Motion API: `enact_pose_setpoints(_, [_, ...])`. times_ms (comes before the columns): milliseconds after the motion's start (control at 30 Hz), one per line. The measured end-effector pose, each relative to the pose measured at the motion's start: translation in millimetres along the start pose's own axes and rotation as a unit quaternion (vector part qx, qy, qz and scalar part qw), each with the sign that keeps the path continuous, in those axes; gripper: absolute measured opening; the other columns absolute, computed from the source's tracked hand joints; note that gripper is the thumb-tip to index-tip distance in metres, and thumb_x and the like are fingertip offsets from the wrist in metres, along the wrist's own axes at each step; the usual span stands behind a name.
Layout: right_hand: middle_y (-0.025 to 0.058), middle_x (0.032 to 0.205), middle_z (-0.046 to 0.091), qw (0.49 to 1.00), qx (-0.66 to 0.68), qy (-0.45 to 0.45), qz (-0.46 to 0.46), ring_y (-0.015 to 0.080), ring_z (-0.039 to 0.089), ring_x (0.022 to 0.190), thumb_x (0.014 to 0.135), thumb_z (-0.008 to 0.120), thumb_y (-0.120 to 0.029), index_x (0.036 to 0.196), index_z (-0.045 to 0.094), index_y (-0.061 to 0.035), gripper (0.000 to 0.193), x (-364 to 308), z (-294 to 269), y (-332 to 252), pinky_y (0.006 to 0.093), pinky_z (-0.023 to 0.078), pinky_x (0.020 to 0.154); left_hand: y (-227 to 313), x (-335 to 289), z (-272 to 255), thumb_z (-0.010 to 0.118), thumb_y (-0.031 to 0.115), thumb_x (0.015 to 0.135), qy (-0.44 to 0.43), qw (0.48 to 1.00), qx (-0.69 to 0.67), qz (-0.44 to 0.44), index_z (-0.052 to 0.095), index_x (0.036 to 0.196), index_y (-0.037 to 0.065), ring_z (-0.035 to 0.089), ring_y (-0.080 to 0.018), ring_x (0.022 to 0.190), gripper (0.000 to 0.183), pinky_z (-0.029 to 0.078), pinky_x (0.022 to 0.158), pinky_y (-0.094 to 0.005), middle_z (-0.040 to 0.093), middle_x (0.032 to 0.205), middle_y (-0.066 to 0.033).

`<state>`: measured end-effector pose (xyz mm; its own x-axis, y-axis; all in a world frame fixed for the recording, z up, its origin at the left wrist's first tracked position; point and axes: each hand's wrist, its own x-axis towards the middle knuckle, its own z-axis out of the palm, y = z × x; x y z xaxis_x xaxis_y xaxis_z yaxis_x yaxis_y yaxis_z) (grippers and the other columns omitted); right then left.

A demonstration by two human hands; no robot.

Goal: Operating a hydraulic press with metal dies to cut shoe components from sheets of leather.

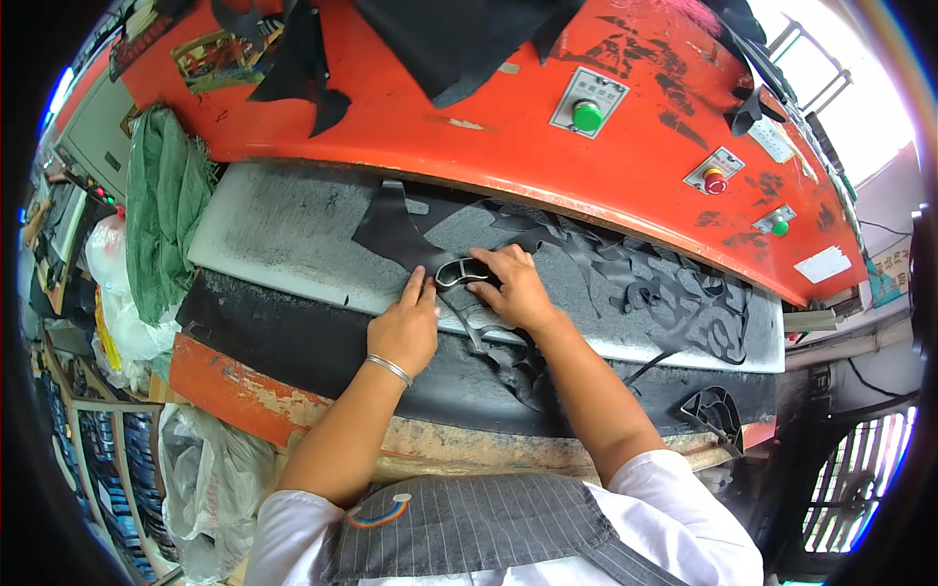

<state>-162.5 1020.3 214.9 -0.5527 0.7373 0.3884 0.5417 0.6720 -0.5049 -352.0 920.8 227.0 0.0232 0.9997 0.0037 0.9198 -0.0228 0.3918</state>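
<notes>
A small curved metal cutting die [462,272] rests at the edge of a black leather sheet [396,232] on the pale cutting board [278,230]. My right hand [513,288] grips its right side between thumb and fingers. On the left, my left hand [405,327] lies with fingers stretched out, fingertips beside the die and against the leather's lower edge. Whether those fingertips touch the die I cannot tell. Below the die, thin black leather offcuts [513,369] hang over the board's front edge, partly covered by my right forearm.
Tangled cut-out leather scraps [674,293] cover the board's right side. Another, larger die [713,415] stands near the front right. The red press beam [440,127] overhangs the board's back, carrying green buttons [587,116] and a red one [715,182]. A green sack [161,215] hangs left.
</notes>
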Motion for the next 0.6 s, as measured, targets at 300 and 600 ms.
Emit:
enact_pose_setpoints(300, [0.0211, 0.145, 0.04, 0.959, -0.034, 0.272, 0.067, 0.0353, 0.038, 0.134, 0.075, 0.081, -0.03, 0.141, 0.039, 0.0007, 0.085, -73, -91, 24, 0.0459, 0.032, 0.11, 12, 11, -30, 0.055, 0.022, 0.095, 0.165, 0.938, -0.299, 0.056, 0.067, 0.108, 0.004, 0.067, -0.0337, 0.091, 0.026, 0.052, 0.08, -0.0377, 0.067, 0.108, -0.0175])
enact_pose_setpoints(600, [0.0319, 0.154, 0.013, 0.718, -0.099, 0.606, 0.328, 0.0371, 0.011, 0.146, 0.099, 0.034, -0.054, 0.144, 0.018, 0.0159, 0.085, -156, -380, 171, 0.0404, 0.011, 0.118, 188, 75, -89, 0.052, 0.02, 0.094, 0.098, 0.908, -0.269, 0.306, 0.066, 0.094, 0.003, 0.065, -0.0355, 0.083, 0.023, 0.05, 0.073, -0.044, 0.068, 0.086, -0.0157])
